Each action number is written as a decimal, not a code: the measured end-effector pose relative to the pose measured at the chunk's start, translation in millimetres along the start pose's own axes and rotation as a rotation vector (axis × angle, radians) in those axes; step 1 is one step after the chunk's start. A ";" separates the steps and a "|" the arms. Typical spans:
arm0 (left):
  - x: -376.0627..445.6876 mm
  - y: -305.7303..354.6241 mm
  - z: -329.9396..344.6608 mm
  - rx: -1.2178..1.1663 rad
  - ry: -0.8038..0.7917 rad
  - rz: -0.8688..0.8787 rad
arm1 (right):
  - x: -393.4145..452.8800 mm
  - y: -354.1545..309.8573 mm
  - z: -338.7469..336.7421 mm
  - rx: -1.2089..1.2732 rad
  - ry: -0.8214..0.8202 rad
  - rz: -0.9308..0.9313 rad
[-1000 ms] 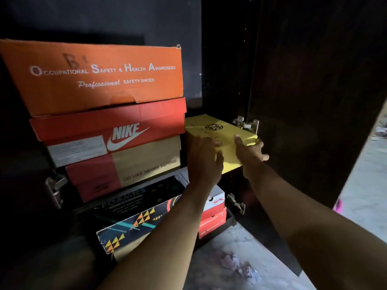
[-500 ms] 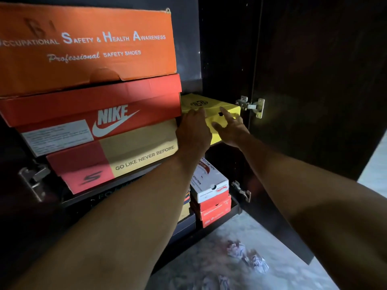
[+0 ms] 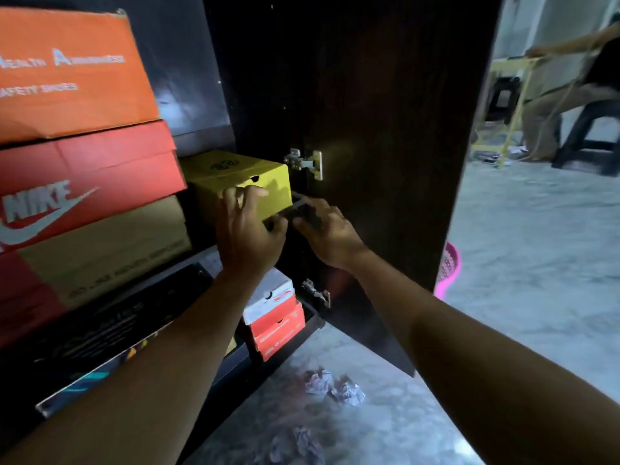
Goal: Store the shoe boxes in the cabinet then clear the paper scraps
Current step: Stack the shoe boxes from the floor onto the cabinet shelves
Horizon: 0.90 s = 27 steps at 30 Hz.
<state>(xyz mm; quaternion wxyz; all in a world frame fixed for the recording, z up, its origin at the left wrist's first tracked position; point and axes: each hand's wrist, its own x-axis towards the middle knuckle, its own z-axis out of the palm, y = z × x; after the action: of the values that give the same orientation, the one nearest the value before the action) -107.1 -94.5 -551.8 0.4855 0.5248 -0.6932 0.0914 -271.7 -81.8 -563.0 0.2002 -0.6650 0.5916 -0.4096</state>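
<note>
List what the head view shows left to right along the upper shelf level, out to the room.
Nike box → yellow box → left hand → right hand → open cabinet door → pink basket

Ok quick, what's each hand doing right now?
Left hand: open, fingers spread on the front of the yellow box.
Right hand: at the box's lower right corner; grip cannot be told.

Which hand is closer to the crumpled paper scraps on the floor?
Right, by a small margin. The right hand is beside the yellow box, roughly above the scraps; the left hand rests on the box, farther left.
</note>
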 end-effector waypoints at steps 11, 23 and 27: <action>-174.4 196.3 73.4 -0.450 -0.384 0.073 | -244.6 135.0 -166.4 -0.058 0.102 0.278; -384.2 438.6 136.7 -0.597 -1.132 0.106 | -509.0 273.0 -338.0 -0.183 0.629 0.753; -450.5 510.0 146.1 -0.619 -1.420 0.055 | -590.4 310.7 -378.1 -0.249 0.849 0.933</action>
<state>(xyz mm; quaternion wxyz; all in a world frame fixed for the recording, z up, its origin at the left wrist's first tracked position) -617.8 320.9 -777.8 0.0471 0.2806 -0.8450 -0.4528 -739.8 493.8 -757.1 0.0270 -0.1360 0.8897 -0.4350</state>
